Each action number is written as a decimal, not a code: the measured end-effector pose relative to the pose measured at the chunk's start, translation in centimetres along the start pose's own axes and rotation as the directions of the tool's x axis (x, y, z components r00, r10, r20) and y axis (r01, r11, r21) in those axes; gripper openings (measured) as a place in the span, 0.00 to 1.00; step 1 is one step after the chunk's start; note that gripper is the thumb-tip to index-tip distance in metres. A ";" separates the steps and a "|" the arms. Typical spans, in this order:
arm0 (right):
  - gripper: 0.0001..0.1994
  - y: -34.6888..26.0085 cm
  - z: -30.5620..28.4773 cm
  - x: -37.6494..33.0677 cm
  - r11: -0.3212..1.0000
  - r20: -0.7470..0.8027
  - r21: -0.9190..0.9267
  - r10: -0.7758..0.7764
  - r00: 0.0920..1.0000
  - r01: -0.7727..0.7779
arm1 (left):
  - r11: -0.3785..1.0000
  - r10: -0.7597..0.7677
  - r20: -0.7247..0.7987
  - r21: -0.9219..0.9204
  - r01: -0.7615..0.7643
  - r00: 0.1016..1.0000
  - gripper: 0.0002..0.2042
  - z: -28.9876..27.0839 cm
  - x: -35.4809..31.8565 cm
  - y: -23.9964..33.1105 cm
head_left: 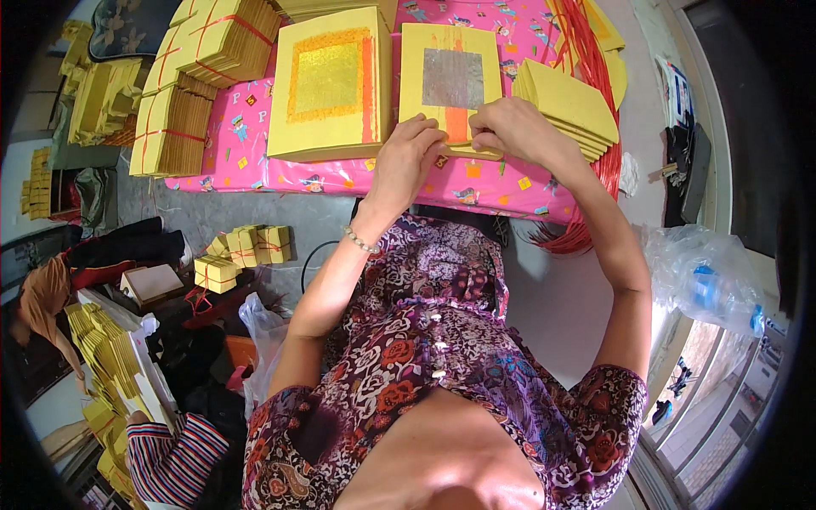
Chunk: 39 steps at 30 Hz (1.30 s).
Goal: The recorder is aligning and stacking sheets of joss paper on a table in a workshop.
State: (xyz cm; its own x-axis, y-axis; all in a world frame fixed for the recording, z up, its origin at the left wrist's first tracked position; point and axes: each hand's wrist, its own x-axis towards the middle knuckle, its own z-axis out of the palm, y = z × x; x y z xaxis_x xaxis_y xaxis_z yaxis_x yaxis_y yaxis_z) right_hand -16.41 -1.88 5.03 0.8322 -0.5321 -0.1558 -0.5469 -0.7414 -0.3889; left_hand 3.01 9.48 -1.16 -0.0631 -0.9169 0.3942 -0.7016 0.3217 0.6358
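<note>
**Working the near edge of the silver-foil sheets**

Both hands, left hand (406, 157) and right hand (510, 127), pinch the near edge of the yellow paper stack with silver foil squares (450, 81) on the pink patterned tablecloth (238, 136). Best lift one sheet only, thumbs steady.
</note>
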 end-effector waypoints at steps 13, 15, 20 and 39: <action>0.10 0.8 0.1 0.0 0.998 -0.017 0.040 -0.047 0.999 0.048 | 0.999 -0.033 -0.019 -0.003 0.033 0.999 0.08 0.3 0.0 -0.1; 0.10 0.8 0.0 0.0 0.998 -0.014 0.045 -0.043 0.999 0.044 | 1.000 -0.025 -0.025 -0.010 0.025 0.999 0.07 0.3 0.1 -0.1; 0.10 0.9 0.0 0.2 0.999 0.015 0.041 -0.014 1.000 0.013 | 0.999 -0.043 -0.019 0.005 0.043 0.999 0.08 0.3 0.1 0.0; 0.08 -0.4 1.7 -0.3 0.966 -0.146 -0.237 -0.142 0.979 0.105 | 0.975 -0.165 0.112 0.169 0.144 0.980 0.09 0.4 1.3 1.3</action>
State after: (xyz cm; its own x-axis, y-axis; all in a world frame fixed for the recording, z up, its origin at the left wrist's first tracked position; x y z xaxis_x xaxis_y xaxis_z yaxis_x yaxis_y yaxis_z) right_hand -16.22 -0.71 3.69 0.8791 -0.4753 0.0353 -0.4625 -0.8688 -0.1769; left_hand 1.75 8.62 -0.07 -0.0258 -0.9779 0.2073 -0.8133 0.1411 0.5645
